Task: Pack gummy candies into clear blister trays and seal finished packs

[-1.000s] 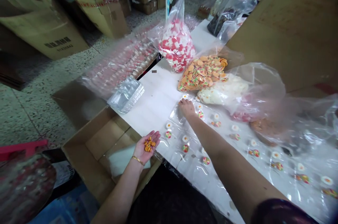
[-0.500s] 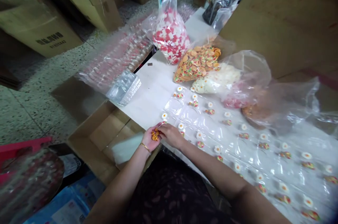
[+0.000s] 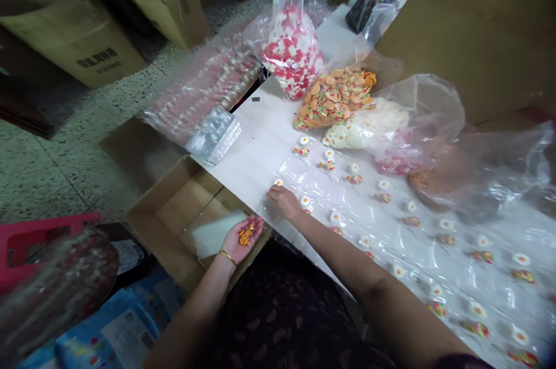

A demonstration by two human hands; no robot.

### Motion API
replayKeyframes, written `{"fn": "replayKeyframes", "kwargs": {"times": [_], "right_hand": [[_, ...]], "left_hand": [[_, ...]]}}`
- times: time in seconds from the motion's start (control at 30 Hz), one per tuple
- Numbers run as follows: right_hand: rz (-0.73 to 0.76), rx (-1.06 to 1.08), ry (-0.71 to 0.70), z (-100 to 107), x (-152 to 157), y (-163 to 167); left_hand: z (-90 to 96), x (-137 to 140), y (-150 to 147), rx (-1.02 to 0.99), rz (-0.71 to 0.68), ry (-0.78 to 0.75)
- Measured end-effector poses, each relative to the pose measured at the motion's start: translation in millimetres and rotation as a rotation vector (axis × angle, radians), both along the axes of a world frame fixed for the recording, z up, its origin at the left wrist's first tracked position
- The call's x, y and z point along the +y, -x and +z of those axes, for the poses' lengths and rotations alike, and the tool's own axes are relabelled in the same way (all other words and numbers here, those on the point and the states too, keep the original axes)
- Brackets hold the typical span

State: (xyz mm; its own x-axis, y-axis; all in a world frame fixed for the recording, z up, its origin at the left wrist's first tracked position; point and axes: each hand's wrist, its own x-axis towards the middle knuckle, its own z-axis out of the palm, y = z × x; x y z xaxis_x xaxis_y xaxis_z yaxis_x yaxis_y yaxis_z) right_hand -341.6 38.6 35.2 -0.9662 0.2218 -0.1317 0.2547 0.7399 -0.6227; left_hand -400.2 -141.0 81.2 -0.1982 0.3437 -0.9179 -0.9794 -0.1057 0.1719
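Note:
My left hand (image 3: 242,240), palm up and cupped, holds several small orange-brown pieces (image 3: 247,234) over the edge of an open cardboard box. My right hand (image 3: 284,201) reaches over the near left end of the clear plastic trays (image 3: 297,167), fingertips pinched together; whatever is between them is hidden. Just above its fingertips lies a small fried-egg piece (image 3: 278,182), white with a yellow middle. Along the trays, more egg pieces sit beside round multicoloured pieces (image 3: 356,179).
Clear bags of red-and-white pieces (image 3: 292,53), orange discs (image 3: 334,97) and white pieces (image 3: 369,125) stand behind the trays. A stack of clear plastic packs (image 3: 215,136) lies at the table's left edge. The cardboard box (image 3: 174,207) stands below it.
My right hand has moved away from my left palm to the tray's near end. My left hand has dropped slightly down and left, its palm now uncovered. The whole view has shifted a little.

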Motion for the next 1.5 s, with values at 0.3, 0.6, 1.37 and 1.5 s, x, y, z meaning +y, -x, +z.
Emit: {"fn": "replayKeyframes", "kwargs": {"times": [0.3, 0.6, 1.37, 1.5], "right_hand": [[0.231, -0.158, -0.258, -5.1, -14.5, 7.3], [0.030, 0.060, 0.040, 26.0, -38.8, -39.1], [-0.835, -0.209, 0.279, 15.2, -26.6, -82.3], [-0.853, -0.399, 0.207, 9.5, -25.6, -73.5]], "left_hand": [[-23.8, -14.6, -9.2, -0.037, -0.004, 0.058], [-7.3, 6.7, -9.7, -0.034, -0.091, -0.091], [-0.6, 3.8, -35.3, -0.096, -0.367, -0.007], [0.3, 4.0, -34.6, -0.100, -0.368, 0.001]]}}
